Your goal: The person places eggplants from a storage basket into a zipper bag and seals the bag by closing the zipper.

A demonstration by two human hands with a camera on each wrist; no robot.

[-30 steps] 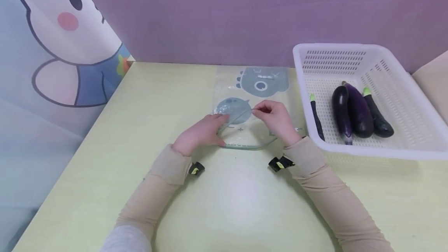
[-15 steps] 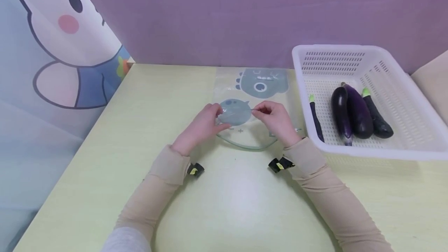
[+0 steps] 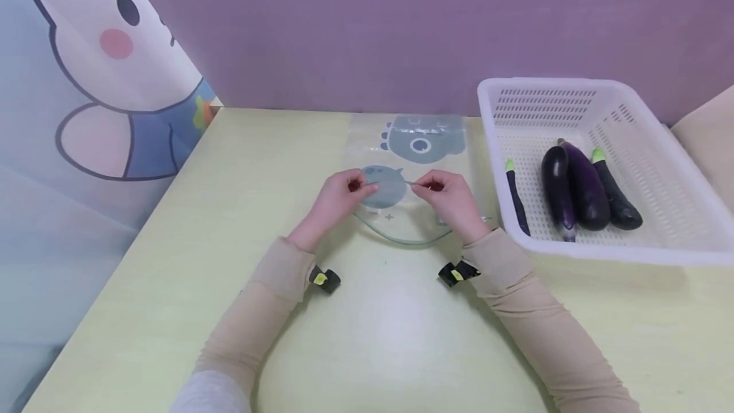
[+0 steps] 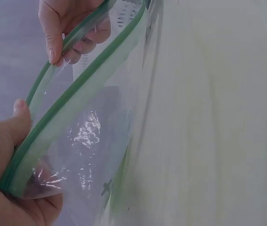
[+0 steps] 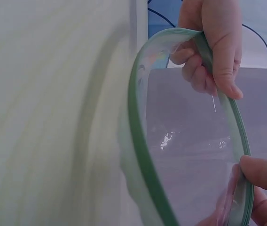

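A clear zip-lock bag (image 3: pixel 421 145) with blue-grey cartoon prints lies on the table, its mouth towards me. My left hand (image 3: pixel 337 198) pinches one side of the upper lip between thumb and fingers. A short way to the right, my right hand (image 3: pixel 454 201) pinches the same lip. Between them that lip is raised and stretched, while the lower green zip edge (image 3: pixel 404 243) sags in a curve. Both wrist views look into the parted mouth: the green strip (image 4: pixel 72 92) bows away from the pinched edge, as does the strip (image 5: pixel 140 136) in the right wrist view.
To the right stands a white plastic basket (image 3: pixel 648 255) with several dark eggplants (image 3: pixel 587 193) of different sizes, one thin eggplant (image 3: pixel 518 202) along its left wall. A purple backdrop (image 3: pixel 344 30) rises behind the table (image 3: pixel 390 336); a cartoon-printed cloth (image 3: pixel 115 132) hangs at left.
My left hand has left the bag's lower edge, moved up and now pinches the upper lip. The lower edge has come free of it. My right hand keeps its pinch almost in place.
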